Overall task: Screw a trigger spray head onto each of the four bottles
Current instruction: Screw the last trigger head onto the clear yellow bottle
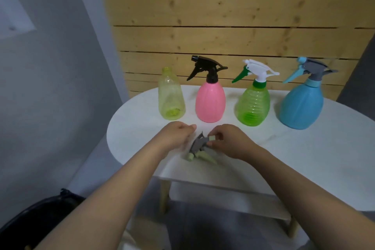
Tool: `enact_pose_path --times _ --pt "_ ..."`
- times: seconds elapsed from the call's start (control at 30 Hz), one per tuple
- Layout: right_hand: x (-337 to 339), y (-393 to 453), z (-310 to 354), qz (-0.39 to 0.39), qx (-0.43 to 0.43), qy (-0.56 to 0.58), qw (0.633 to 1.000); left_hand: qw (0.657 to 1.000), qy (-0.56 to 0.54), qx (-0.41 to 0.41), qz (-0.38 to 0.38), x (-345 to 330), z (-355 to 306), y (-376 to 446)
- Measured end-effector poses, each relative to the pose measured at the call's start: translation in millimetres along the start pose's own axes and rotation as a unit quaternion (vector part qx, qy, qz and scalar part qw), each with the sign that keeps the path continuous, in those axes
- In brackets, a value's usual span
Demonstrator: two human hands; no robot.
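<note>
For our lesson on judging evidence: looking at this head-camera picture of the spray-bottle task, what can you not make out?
- Spray head, head view: motion blur and both hands hide its details and the exact grip.
- Left hand: fingers curled under, contact unclear.
- Right hand: its fingertips cover the nozzle end.
- Yellow bottle: neck threads too small to see.

The loose spray head (199, 149) at lower centre is motion-blurred (partly behind fingers). A dark object (38, 217) is cut off at the lower left edge.
</note>
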State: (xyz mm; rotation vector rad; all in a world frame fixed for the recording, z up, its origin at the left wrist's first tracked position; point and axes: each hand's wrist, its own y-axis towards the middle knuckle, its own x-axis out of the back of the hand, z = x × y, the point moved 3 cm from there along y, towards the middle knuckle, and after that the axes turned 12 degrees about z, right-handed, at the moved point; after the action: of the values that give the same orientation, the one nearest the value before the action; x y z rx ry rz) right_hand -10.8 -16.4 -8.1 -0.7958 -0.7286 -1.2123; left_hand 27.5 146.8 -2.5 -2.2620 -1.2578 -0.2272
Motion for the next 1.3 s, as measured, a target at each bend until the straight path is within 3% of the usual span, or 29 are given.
enact_pose_path --times 0.13,0.23,0.37,0.63,0.8,0.93,1.17,1.3 --pt "-3.1 9.9 18.8 -0.059 0.047 0.081 0.994 0.997 -0.053 0.015 0.046 4.6 5.2 -2.7" --pt "-6.8 18.2 39.4 -0.071 0.082 0.119 0.987 0.996 -0.088 0.003 0.02 23.7 11.0 -7.2" --pt "-2.5 33.5 51.9 -0.06 0.066 0.214 0.973 0.999 -0.027 -0.008 -0.019 52.3 24.3 -10.8" --pt "-19.9 103.3 65.8 -0.059 -0.029 0.189 0.98 0.997 -0.025 0.07 -0.026 84.9 52.5 -10.2" --pt "-27.5 132.8 69.3 -0.098 -0.023 0.284 0.954 0.996 -0.026 0.078 -0.038 93.7 59.0 -8.5" --pt "-31.1 142.9 75.7 -0.118 -0.023 0.278 0.953 0.996 -0.022 0.083 -0.038 98.9 62.5 -11.0" --pt "-16.5 94.8 80.3 -0.099 0.036 0.259 0.96 0.998 -0.008 0.063 -0.001 92.7 59.9 -20.2" --pt "9.2 44.8 73.6 -0.129 0.06 0.226 0.964 0.998 0.008 0.05 0.025 77.8 49.5 -28.3"
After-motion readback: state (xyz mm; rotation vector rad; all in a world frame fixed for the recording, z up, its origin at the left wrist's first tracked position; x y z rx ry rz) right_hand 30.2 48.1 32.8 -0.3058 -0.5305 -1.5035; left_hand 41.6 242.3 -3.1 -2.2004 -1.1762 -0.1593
